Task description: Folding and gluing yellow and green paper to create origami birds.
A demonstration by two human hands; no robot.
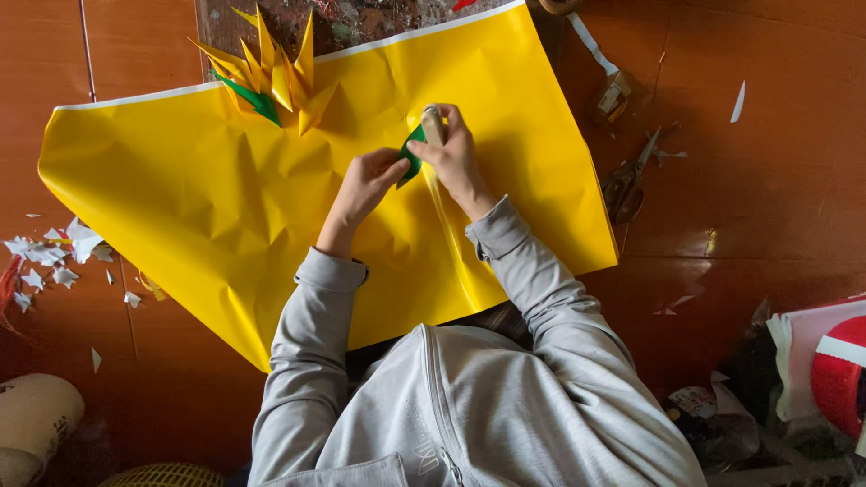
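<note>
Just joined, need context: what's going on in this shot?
A person in a grey hoodie works over a big yellow paper sheet on a reddish floor. The left hand pinches a small green paper piece; the right hand holds a small tan stick-like object against it. A spiky yellow-and-green paper flower lies at the sheet's top edge, scissors to the right.

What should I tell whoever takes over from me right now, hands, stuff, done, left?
Left hand: pinching the green paper piece over the yellow sheet.
Right hand: holding a small tan tube, maybe glue, against the green piece.
Spiky yellow paper flower with a green leaf lies at the sheet's top edge. Scissors lie on the floor to the right; white scraps to the left.
Done: flower folded.
Left: the green piece is still in hand, not yet joined to anything.
</note>
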